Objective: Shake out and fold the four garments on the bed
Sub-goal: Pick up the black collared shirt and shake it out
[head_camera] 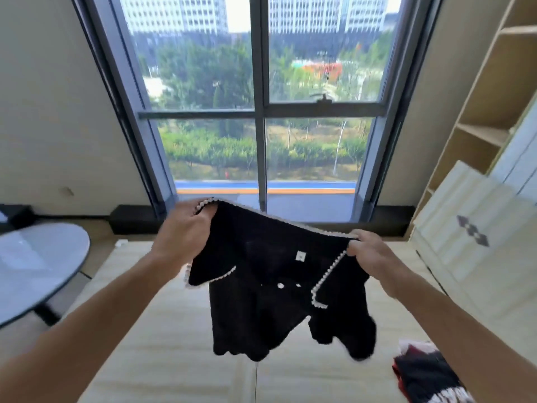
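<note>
The left hand [186, 225], just left of the frame's middle, had its grip closed round one top corner of the black garment [276, 301], fingers curled over the white beaded edging. The right hand [369, 254], a little lower and to the right of centre, pinched the opposite corner in the same way, thumb and fingers shut on the trim. Between the two grips the top edge was stretched nearly taut, and the rest hung free in the air, its hem blurred and well clear of the bed [145, 344] below it.

As for progress, this piece looked to be at the shaking-out stage: held up and spread, not yet laid down or folded. A second garment [427, 373], dark with red and white, lay on the bed at the lower right edge of the frame; whether it was folded or only bunched could not be told. The other two garments were not in view, so most of the work seemed to be left.

A small white tag [299, 255] sat inside the neck of the black piece, too small to read. Pale marks on the second garment's lowest part might have been lettering, but nothing was legible.

Farther out stood a round table [37, 263] at the left edge, and a tall window [261, 112] filled the top centre.
</note>
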The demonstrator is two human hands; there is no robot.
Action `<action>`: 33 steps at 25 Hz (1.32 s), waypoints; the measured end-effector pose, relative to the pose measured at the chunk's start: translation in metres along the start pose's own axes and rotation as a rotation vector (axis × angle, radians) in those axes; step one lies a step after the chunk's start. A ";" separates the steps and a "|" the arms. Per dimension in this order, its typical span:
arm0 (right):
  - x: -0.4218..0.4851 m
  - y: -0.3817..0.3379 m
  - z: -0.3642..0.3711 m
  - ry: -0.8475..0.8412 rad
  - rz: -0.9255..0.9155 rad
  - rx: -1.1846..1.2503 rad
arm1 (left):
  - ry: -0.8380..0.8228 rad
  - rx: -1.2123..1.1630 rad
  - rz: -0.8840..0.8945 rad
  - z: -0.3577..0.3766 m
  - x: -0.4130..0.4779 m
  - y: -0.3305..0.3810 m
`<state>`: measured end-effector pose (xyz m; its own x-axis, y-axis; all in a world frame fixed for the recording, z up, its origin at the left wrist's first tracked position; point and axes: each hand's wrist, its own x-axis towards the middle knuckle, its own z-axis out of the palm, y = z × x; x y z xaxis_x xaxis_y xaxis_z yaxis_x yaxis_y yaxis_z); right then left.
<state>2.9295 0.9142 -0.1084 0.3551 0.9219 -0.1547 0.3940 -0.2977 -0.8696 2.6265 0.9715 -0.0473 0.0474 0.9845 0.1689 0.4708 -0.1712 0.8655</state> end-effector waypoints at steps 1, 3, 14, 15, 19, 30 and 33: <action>-0.011 -0.028 -0.014 -0.037 -0.023 -0.017 | 0.026 0.008 0.030 -0.022 -0.007 0.033; -0.038 -0.082 -0.042 -0.097 -0.098 0.015 | 0.085 0.054 0.126 -0.066 -0.024 0.093; -0.083 -0.160 -0.060 0.197 -0.730 -0.563 | 0.393 0.108 0.275 -0.158 -0.074 0.134; -0.082 -0.155 -0.057 0.209 -0.699 -0.590 | 0.356 -0.022 0.227 -0.157 -0.082 0.128; -0.075 -0.145 -0.051 0.114 -0.471 -0.354 | 0.183 -0.238 0.056 -0.150 -0.103 0.106; -0.075 -0.143 -0.064 -0.179 -0.315 0.054 | -0.485 0.008 0.108 -0.154 -0.077 0.063; -0.068 -0.115 -0.060 -0.091 -0.301 -0.096 | -0.485 0.391 0.213 -0.139 -0.062 0.030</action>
<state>2.9105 0.8708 0.0299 0.1350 0.9892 0.0576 0.5497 -0.0264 -0.8349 2.5154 0.9001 0.0339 0.5232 0.8522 0.0066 0.6885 -0.4273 0.5860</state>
